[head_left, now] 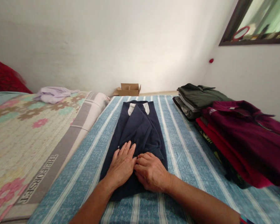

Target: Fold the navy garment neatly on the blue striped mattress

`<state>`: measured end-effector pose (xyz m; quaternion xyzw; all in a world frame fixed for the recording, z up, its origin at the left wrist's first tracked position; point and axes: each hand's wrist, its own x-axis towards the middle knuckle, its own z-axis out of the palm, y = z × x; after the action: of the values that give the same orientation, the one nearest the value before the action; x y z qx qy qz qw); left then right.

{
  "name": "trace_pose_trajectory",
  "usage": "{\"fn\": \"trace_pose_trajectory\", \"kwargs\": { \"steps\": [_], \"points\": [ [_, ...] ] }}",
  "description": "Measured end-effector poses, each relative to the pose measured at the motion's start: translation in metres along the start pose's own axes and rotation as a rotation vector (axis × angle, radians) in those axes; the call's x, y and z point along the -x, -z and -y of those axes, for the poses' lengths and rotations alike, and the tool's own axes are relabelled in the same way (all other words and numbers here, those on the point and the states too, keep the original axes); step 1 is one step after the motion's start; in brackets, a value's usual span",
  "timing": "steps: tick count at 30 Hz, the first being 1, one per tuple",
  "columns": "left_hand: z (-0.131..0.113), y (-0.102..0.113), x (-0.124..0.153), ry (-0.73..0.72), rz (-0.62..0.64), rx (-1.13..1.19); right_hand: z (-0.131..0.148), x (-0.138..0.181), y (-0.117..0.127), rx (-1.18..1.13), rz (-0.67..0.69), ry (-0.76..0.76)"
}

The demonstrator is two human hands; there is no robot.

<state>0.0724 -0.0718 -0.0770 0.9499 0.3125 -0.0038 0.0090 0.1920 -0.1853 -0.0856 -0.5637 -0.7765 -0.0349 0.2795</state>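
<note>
A navy blue garment with white patches near its far end (140, 124) lies lengthwise, folded narrow, on a blue-and-white striped cloth (91, 149). A sleeve looks folded over its middle. My left hand (123, 161) rests on the garment with fingers stretched forward and lying flat. Close beside it on the right, my right hand (151, 171) has its fingers curled and pressed together on the navy cloth, seeming to pinch it. The fingertips of that hand are partly hidden.
At right stand a folded stack with a maroon zip-neck top (242, 133) and another with a dark green garment (200, 96). A flowered bed (49, 133) lies left, bearing a crumpled lilac cloth (54, 94). An open cardboard box (130, 90) sits by the far wall.
</note>
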Motion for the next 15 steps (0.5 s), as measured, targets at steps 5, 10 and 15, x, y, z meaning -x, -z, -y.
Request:
{"fn": "trace_pose_trajectory", "kwargs": {
  "steps": [5,10,15],
  "points": [
    [0.0005,-0.0013,0.0001,0.001,0.006,-0.012,0.0002,-0.0004,0.0006,0.004,-0.013,0.006],
    [-0.001,-0.0001,0.0003,-0.002,0.021,-0.019,0.0006,-0.0006,0.0017,-0.013,-0.046,0.017],
    [-0.003,0.0069,0.0018,0.006,0.045,0.008,0.0024,0.0003,0.0076,0.016,-0.166,0.072]
  ]
}}
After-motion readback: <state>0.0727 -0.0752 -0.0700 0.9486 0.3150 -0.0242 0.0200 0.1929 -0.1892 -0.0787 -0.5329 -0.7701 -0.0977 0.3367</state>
